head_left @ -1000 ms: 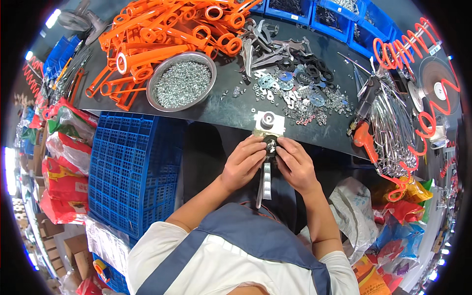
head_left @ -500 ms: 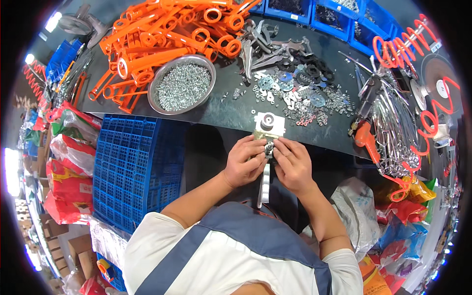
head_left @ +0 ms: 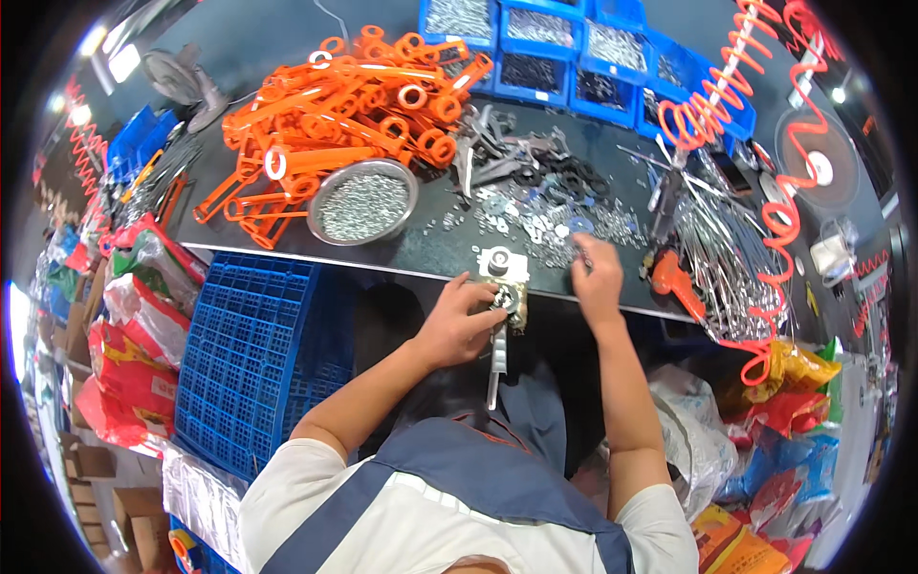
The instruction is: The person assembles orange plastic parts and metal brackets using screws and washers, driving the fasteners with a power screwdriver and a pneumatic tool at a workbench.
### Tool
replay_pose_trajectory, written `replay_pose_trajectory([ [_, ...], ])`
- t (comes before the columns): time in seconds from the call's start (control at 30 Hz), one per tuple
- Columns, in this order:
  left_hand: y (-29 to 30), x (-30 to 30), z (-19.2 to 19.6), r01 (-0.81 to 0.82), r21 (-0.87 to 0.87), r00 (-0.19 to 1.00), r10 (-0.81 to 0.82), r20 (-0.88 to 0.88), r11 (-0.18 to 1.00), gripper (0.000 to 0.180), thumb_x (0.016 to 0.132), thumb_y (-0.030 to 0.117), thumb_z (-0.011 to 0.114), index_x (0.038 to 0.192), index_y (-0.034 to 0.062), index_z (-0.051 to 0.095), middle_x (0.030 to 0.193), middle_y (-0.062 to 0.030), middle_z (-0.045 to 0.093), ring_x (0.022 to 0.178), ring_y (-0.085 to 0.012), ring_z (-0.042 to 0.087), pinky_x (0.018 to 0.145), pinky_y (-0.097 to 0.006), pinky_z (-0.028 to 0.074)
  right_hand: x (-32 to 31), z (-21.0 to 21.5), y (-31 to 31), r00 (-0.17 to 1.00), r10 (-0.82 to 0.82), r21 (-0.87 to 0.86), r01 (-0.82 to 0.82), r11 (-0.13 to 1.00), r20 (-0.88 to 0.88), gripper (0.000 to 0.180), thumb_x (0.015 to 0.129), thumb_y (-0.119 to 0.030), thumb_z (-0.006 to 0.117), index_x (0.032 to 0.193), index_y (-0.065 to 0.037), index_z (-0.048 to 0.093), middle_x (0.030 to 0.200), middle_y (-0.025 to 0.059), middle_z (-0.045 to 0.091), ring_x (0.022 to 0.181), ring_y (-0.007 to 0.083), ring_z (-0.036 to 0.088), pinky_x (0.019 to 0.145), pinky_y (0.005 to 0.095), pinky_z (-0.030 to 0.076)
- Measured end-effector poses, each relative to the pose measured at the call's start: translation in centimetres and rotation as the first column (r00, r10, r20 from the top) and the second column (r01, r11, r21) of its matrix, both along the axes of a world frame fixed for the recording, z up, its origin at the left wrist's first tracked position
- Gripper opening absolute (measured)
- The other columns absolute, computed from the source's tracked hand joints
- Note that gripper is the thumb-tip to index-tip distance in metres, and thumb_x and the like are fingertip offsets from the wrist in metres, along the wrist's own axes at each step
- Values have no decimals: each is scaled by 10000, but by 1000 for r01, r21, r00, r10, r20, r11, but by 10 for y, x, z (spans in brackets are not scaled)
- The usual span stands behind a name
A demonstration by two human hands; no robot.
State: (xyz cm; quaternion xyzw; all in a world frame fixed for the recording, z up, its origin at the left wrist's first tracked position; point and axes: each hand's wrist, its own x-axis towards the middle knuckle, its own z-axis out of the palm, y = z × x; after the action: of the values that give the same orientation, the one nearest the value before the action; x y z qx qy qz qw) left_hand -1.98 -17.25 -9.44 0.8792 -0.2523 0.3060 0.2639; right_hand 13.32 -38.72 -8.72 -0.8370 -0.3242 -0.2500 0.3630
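Observation:
A small metal fixture [head_left: 514, 268] with a round knob on top stands at the front edge of the bench, a silver lever [head_left: 497, 359] pointing down from it toward me. At this fixture my left hand [head_left: 457, 320] has its fingers closed on a small round metal part [head_left: 506, 299]. To the right, my right hand [head_left: 599, 277] reaches over the bench edge, its fingertips at the near side of a pile of loose washers and small fittings [head_left: 545, 230]. Its fingers are bent together; whatever is between them is too small to make out.
Orange tubular parts [head_left: 335, 115] are heaped at the back left, behind a metal bowl [head_left: 363, 206] of small fasteners. Blue bins [head_left: 535, 77] line the back. A bundle of metal rods [head_left: 732, 249], an orange-handled tool [head_left: 677, 279] and coiled red hoses [head_left: 712, 105] lie right. Blue crates [head_left: 244, 359] stand left.
My right hand has left the fixture and moved right and forward to the loose parts. My left hand stays at the fixture. The view has tilted, showing more of the back bins.

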Motion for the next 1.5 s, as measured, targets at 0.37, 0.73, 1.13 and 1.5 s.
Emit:
replay_pose_trajectory([
  [0.37,113,27,72,-383,-35,911,384,153,923,227,713,50,641,938,77,625,933,-99,586,864,-284,579,778,-401,477,61,-16,-6,960,-227,-2,231,973,161,159,845,-102,581,952,7,626,989,154,620,918,318,567,818,402,449],
  [0.73,224,159,132,-865,497,134,921,367,-72,198,778,134,602,932,24,659,1054,-129,631,1002,-301,597,745,-370,500,10,-37,7,978,-204,247,209,946,-48,97,875,-64,544,856,29,562,777,137,544,684,298,540,622,358,433],
  [1.13,204,95,198,-497,-812,598,-558,-575,305,280,839,224,541,973,-19,574,950,-271,632,839,-299,658,736,-347,547,-2,-19,1,843,-7,550,358,754,-538,137,938,-67,474,884,6,578,850,63,605,731,109,553,624,253,448],
  [1.5,16,45,80,115,-781,716,-596,-363,614,665,868,243,640,1372,23,266,1125,-103,545,957,-126,542,724,-302,504,-50,128,91,762,638,964,-71,257,-113,171,941,-154,520,931,7,580,805,17,553,634,82,488,532,228,384],
])
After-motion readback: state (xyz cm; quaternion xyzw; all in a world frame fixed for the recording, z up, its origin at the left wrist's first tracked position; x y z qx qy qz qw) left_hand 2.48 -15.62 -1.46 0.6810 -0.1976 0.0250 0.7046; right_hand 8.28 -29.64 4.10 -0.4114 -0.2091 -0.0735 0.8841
